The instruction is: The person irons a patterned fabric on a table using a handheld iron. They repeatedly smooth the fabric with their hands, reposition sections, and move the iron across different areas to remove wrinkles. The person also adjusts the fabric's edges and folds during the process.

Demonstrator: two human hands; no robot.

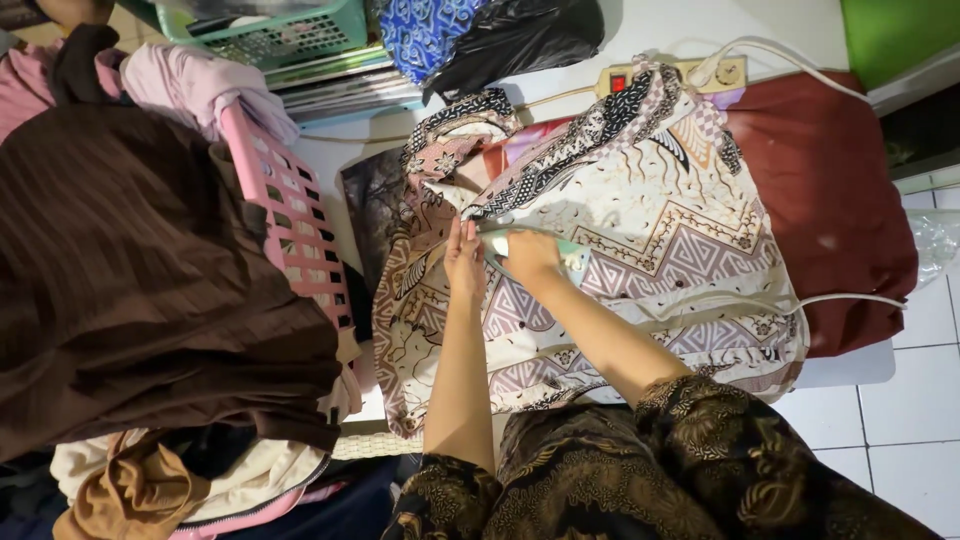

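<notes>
Head view. A patterned batik garment [640, 250] is spread over a maroon-covered ironing pad [840, 190] on the white tiled floor [900, 400].

The left hand [464, 258] is laid flat on the cloth, fingers extended and loose, nothing grasped; the fabric is pinned just beside a fold.

The right hand [530, 255] is closed around the handle of a pale green electric iron [560, 262], mostly hidden under the hand; its white cord [850, 298] is trailed off to the right, away from the fingers.

The step in hand is judged to be pressing the seam area just beyond the fingertips. The next move likely calls for keeping the left fingers ahead of the soleplate while the cloth is kept taut.

Left of the left hand, a pink laundry basket [290, 220] is piled with clothes, a brown pleated garment [140, 270] on top. Beyond the fingers, a green basket [290, 35] is seen, contents unclear. A power strip [670, 75] is lying past the garment.
</notes>
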